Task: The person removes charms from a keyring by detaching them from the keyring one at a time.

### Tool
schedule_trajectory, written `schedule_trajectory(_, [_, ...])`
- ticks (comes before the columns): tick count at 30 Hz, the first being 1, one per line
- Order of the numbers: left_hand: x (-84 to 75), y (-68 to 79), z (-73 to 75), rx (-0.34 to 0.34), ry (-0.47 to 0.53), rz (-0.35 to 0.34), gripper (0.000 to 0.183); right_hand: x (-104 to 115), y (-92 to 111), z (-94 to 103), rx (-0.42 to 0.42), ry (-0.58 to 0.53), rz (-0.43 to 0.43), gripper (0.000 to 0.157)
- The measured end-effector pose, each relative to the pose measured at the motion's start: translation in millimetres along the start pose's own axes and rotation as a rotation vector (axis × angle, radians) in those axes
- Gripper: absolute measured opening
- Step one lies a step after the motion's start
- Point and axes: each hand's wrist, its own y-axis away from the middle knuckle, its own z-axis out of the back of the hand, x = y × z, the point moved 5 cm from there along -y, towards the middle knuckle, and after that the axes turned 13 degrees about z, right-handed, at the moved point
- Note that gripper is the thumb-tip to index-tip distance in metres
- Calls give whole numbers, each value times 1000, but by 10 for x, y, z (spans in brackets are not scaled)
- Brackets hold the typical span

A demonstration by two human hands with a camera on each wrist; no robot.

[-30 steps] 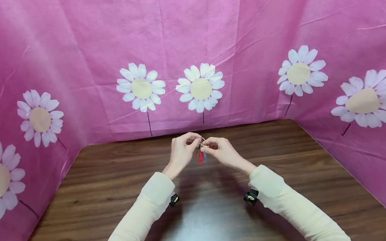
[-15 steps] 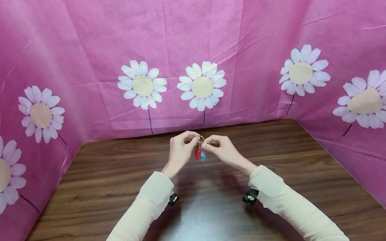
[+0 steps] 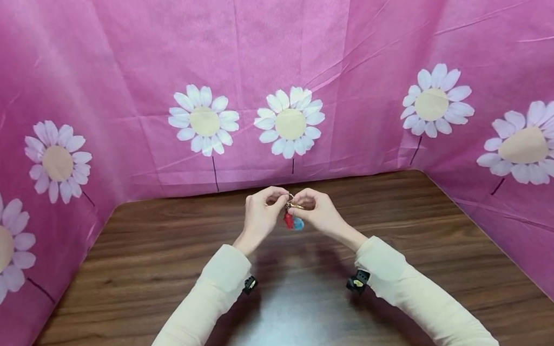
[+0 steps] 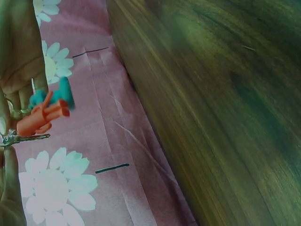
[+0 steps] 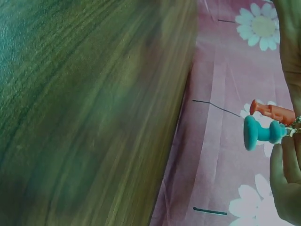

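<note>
Both hands meet above the far part of the table. My left hand (image 3: 262,212) pinches a metal key ring (image 3: 291,196) between thumb and fingertips. On the other side, my right hand (image 3: 323,211) pinches a small gold-coloured metal piece (image 3: 298,206) at the ring; its exact kind is partly hidden by the fingers. A red figure-shaped charm (image 3: 289,220) and a blue charm (image 3: 298,223) dangle below. The left wrist view shows the red charm (image 4: 42,117) beside a metal key (image 4: 33,138). In the right wrist view, the blue charm (image 5: 263,133) has a wide rounded end.
A brown wood-grain table (image 3: 288,313) lies under the hands. Pink cloth (image 3: 266,32) printed with white daisies stands around its back and sides. A black wrist device (image 3: 250,285) sits at the left cuff, another black wrist device (image 3: 359,281) at the right.
The right fingers have shifted slightly upward, and more of the gold-coloured piece shows. The blue charm has swung out to the right, away from the red one. My left hand stays nearly still.
</note>
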Motion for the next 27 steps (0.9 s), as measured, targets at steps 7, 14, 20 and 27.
schedule_trajectory(7, [43,6,7,4,16,-3,7,38,20,23,31,-142,6,16])
schedule_trajectory(14, [85,32,33,3,45,-14,8,22,39,6,80,-230,-54,12])
schedule_trajectory(20, [103,65,32,2,44,-28,8,-15,56,14,97,-151,-77,10])
schedule_trajectory(27, [69,55,37,-9,49,-41,8,-21,20,9,80,-95,-114,22])
